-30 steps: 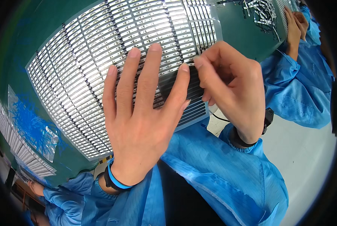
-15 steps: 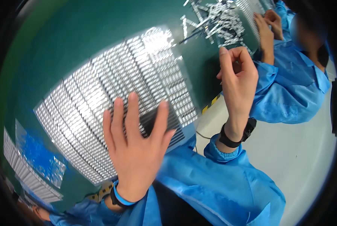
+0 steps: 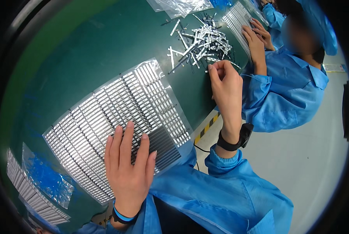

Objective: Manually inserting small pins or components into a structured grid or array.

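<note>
A broad clear sheet (image 3: 90, 117) covered with rows of narrow silver strips lies in front of me, with a dark ruled patch (image 3: 162, 146) bare of strips near its lower right. My left hand (image 3: 128, 167) rests flat on the sheet beside that patch, fingers stretched out and holding nothing. At the near edge of a loose heap of silver and dark strips (image 3: 211, 41), my right hand (image 3: 227, 84) is closed in a pinch. What lies between its fingertips, if anything, is too small to make out.
At the right, a co-worker in blue has both hands on another strip-covered sheet (image 3: 237, 23). Clear plastic bags (image 3: 178, 6) lie at the far edge. To the left are a bag of blue pieces (image 3: 46, 177) and another striped sheet (image 3: 30, 191). Yellow-black tape (image 3: 207, 126) marks the table edge.
The whole view has shifted, showing more of the far table. My left hand has slid left across the sheet, uncovering more of the dark patch. My right hand stays pinched by the heap.
</note>
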Available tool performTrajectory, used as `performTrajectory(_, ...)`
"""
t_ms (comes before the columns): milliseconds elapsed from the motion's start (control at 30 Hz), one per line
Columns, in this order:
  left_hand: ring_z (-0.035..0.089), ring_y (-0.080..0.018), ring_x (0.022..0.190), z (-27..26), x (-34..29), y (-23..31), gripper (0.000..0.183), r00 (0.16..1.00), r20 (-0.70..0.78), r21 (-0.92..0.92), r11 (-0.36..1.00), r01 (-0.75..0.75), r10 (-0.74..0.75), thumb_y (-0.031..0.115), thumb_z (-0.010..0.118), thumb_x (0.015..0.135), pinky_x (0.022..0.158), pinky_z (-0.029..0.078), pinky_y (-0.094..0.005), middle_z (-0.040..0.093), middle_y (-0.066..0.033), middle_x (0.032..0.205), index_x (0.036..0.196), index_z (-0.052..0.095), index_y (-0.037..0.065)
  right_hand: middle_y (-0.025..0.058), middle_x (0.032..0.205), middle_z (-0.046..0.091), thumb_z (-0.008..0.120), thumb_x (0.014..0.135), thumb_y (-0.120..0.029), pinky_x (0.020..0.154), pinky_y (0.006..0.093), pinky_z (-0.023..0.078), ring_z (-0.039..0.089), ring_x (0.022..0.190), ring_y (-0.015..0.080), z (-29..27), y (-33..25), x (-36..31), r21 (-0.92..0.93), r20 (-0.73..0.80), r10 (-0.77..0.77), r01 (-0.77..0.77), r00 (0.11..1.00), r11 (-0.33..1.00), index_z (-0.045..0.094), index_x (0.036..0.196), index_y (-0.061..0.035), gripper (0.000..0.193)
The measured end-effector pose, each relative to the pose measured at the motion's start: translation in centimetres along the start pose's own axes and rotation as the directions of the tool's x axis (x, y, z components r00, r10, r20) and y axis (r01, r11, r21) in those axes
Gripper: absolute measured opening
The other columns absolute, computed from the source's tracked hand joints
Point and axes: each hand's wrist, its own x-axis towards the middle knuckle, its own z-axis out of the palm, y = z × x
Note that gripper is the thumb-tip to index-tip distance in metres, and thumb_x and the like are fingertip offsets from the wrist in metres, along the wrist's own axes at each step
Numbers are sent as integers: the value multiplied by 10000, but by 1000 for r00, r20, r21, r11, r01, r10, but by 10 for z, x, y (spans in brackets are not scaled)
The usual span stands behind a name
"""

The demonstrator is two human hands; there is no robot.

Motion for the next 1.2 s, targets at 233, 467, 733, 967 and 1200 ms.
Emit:
performTrajectory(233, 476, -418, 1416, 2, 0, -2, 376, 1000, -16, 2, 1000, -12, 12, 115, 745, 874, 1160, 390, -553, 565, -198, 1486, 1244, 722, 51, 83, 642, 595, 698, 945, -101, 537, 328, 431, 528, 535, 173, 3, 1, -5, 91, -1, -105, 105, 994, 990, 667, 981, 26, 136)
performTrajectory(467, 473, -417, 1417, -2, 2, -3, 372, 1000, -10, 6, 1000, -22, 22, 121, 740, 877, 1159, 389, -550, 564, -197, 1485, 1241, 723, 50, 76, 670, 610, 722, 914, -106, 560, 320, 447, 556, 576, 156, 13, -24, -13, 32, 56, -180, 179, 982, 983, 677, 950, 30, 149)
performTrajectory(733, 449, -420, 1433, -5, 1, -1, 370, 998, 46, 38, 999, -36, 35, 109, 714, 910, 1163, 372, -567, 521, -195, 1528, 1273, 697, 39, 219, 828, 674, 681, 887, -66, 698, 492, 528, 667, 766, 422, 21, -23, -17, 85, 56, -220, 215, 974, 973, 624, 868, 25, 109)
performTrajectory(967, 442, -424, 1445, -6, -5, 0, 380, 996, 56, 65, 995, -70, 66, 71, 691, 900, 1191, 317, -572, 501, -213, 1547, 1275, 678, 11, 259, 809, 622, 627, 906, -31, 666, 545, 508, 640, 781, 478, 27, -24, -44, 155, -84, -254, 265, 963, 952, 545, 889, 55, 120)
performTrajectory(1200, 426, -446, 1447, -5, 11, 12, 415, 992, 73, 15, 995, -102, 101, 71, 713, 892, 1206, 298, -559, 475, -241, 1558, 1300, 673, 7, 242, 853, 626, 632, 898, -3, 672, 528, 499, 638, 795, 454, 0, -20, -54, 341, -116, -159, 190, 980, 921, 537, 902, 13, 97)
